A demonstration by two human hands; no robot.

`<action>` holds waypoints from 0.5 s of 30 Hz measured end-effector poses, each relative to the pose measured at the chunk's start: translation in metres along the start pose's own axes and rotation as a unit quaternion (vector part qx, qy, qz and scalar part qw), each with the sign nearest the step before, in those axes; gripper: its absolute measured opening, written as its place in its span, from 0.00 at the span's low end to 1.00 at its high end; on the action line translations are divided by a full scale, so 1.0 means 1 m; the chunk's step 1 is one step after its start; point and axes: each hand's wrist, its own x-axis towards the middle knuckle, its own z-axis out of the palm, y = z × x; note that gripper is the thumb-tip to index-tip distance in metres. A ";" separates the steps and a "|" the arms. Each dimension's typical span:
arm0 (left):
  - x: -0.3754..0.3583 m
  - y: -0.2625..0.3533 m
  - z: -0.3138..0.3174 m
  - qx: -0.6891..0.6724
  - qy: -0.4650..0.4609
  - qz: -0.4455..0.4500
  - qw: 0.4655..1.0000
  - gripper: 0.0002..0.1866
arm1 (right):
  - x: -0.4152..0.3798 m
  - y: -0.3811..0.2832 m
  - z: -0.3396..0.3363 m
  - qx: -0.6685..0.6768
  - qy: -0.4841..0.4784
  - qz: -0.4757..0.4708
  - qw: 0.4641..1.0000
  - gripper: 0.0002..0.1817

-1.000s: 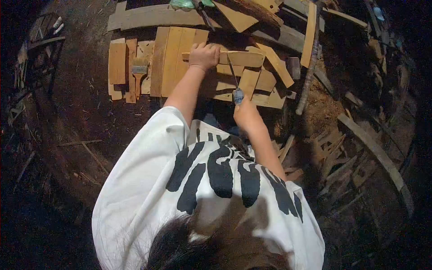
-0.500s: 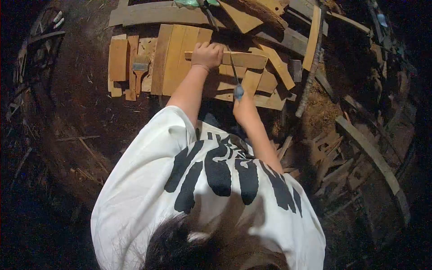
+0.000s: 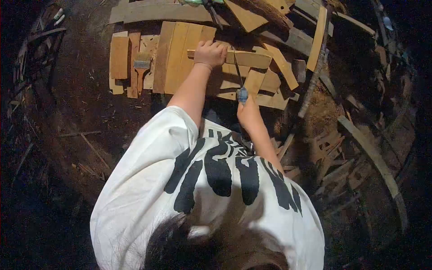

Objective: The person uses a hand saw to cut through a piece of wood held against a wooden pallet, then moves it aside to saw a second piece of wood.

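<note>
My left hand (image 3: 210, 54) is closed over a short wooden strip (image 3: 252, 59), pressing it onto the boards beneath. My right hand (image 3: 249, 112) grips the blue handle of a handsaw (image 3: 239, 72), whose thin blade is seen almost edge-on. That blade crosses the strip just right of my left hand; how deep it sits in the wood cannot be made out. Under the left forearm lie several flat boards (image 3: 177, 58) side by side. Below the strip, a short wooden piece (image 3: 255, 81) slants near the saw handle.
At the left, a paintbrush (image 3: 142, 65) rests on wood beside an upright-looking block (image 3: 119, 57). Long planks (image 3: 168, 13) cross the far side. A thin pole (image 3: 310, 90) and scrap wood (image 3: 333, 155) lie to the right, with a long curved board (image 3: 373, 155) farther out.
My right hand has drawn the handsaw slightly back toward my body. My left hand keeps its hold on the strip. The whole view has shifted a little.
</note>
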 end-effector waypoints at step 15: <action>0.000 0.003 -0.002 -0.011 -0.014 -0.007 1.000 0.12 | 0.010 0.014 0.008 -0.009 0.054 -0.069 0.996 0.17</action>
